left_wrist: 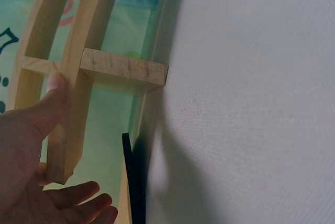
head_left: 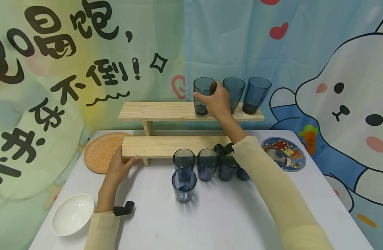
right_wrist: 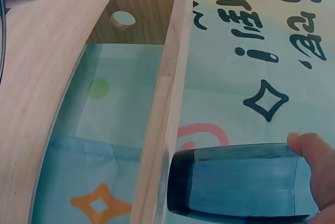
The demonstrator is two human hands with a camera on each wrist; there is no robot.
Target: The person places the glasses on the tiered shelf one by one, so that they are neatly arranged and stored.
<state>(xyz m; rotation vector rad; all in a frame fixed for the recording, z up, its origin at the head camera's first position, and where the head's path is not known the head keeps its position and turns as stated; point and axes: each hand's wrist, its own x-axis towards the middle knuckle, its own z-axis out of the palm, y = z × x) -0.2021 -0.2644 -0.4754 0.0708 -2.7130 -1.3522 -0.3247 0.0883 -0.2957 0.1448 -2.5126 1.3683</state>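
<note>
My right hand [head_left: 217, 100] grips a blue tumbler [head_left: 201, 99] near its rim, thumb and fingers on opposite sides. In the right wrist view the base of that tumbler [right_wrist: 241, 185] meets the upper board. Two more blue tumblers, a middle one [head_left: 235, 88] and a right one [head_left: 256, 95], stand to its right on the upper tier of a two-tier wooden shelf [head_left: 160, 110]. My left hand [head_left: 117, 168] holds the left end of the lower board [head_left: 166, 146], thumb against its front edge [left_wrist: 56, 82] and the other fingers spread lower.
Several blue tumblers [head_left: 207, 165] stand before the lower board, one nearer tumbler [head_left: 184, 185] in front. My right sleeve partly hides this row. A white bowl [head_left: 73, 214] is front left, a round orange mat [head_left: 97, 152] back left. Another glass [head_left: 276, 158] sits on a patterned mat [head_left: 294, 158] at right.
</note>
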